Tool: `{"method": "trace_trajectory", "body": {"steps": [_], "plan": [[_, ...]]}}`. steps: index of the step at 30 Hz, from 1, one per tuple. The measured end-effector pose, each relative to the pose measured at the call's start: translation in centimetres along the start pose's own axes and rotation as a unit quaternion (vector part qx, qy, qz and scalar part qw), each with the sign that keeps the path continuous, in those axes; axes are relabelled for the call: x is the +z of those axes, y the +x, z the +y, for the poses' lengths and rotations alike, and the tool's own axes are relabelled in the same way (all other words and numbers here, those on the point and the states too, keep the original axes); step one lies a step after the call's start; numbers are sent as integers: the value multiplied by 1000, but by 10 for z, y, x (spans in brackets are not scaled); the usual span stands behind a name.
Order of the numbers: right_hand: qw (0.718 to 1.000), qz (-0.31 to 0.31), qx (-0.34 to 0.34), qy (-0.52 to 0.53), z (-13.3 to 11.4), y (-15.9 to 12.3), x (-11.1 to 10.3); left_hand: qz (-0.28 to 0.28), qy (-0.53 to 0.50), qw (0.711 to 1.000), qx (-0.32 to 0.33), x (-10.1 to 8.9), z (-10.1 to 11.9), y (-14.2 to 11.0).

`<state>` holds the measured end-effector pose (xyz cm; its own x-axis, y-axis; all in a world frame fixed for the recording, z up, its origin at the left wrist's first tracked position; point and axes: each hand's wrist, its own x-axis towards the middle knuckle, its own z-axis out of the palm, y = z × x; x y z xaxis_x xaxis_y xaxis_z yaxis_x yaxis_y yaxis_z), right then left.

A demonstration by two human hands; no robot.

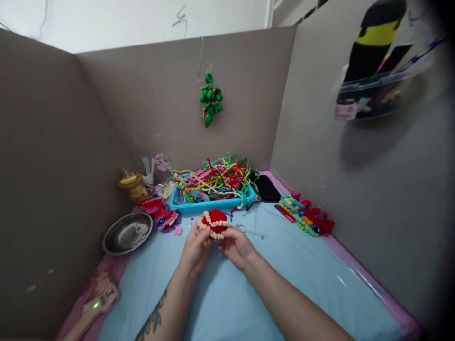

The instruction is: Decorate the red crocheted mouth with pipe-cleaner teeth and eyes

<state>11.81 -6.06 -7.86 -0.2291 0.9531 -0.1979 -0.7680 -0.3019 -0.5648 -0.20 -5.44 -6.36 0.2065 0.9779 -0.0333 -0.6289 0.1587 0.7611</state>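
Note:
Between my two hands, above the blue cloth, is a round red fuzzy piece (217,217) with a cream curled pipe-cleaner strip (215,235) along its edge and across its face. My left hand (196,244) grips it from the left, thumb on the front. On the right, my right hand (239,245) pinches the cream strip and the piece's edge between thumb and fingers. Fingers behind the piece are hidden. Just beyond the right hand lies a thin clear stick (254,233).
A blue tray (204,206) piled with colourful pipe cleaners stands behind. Left are a metal bowl (122,237), a glue gun (95,308) with a green light and a cup (137,189). Right are a phone (267,188), a red tool (285,213) and finished fuzzy pieces (305,215). Grey partitions enclose three sides.

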Motion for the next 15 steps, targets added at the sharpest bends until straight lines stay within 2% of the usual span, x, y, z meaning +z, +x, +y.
{"method": "trace_trajectory", "body": {"steps": [15], "plan": [[1000, 17, -12, -8, 2, 2, 0, 7, 1, 1000, -12, 2, 2, 0]]}}
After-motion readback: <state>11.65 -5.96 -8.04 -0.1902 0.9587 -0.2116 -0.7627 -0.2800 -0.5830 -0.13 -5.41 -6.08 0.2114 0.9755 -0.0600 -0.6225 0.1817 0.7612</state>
